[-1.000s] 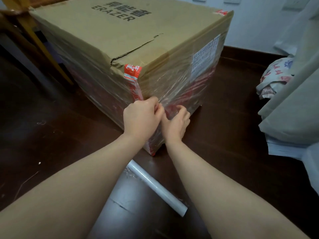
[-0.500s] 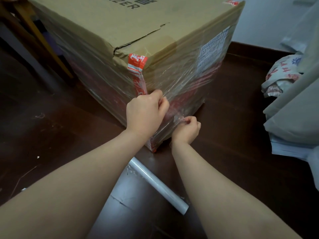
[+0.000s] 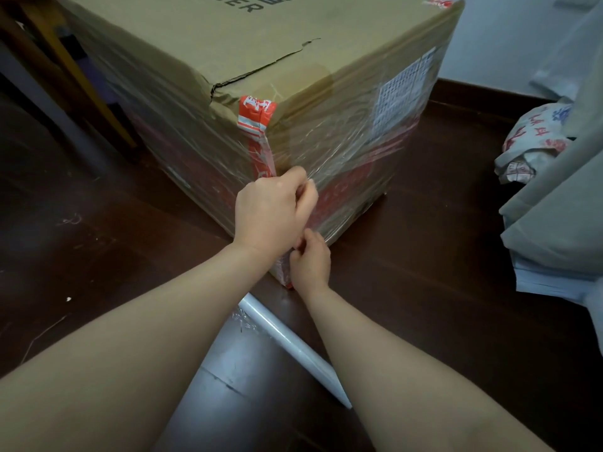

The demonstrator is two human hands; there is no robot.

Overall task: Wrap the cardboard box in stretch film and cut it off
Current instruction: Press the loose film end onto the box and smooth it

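Head view: cardboard box (image 3: pixel 261 102) on floor, sides filmed. Left hand (image 3: pixel 272 213) and right hand (image 3: pixel 310 262) both pinch stretch film (image 3: pixel 342 164) at near corner. Step: tearing off. Next needs firm opposing pull. Roll (image 3: pixel 293 350) lies beside.

Dim, soft indoor light; glare streaks the stretch film (image 3: pixel 332 151) and dark floor (image 3: pixel 424 288); wide-angle lens bends edges, slight blur.

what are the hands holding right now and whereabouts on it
Both hands pinch the stretch film at the cardboard box's near corner: left hand above, right hand below.
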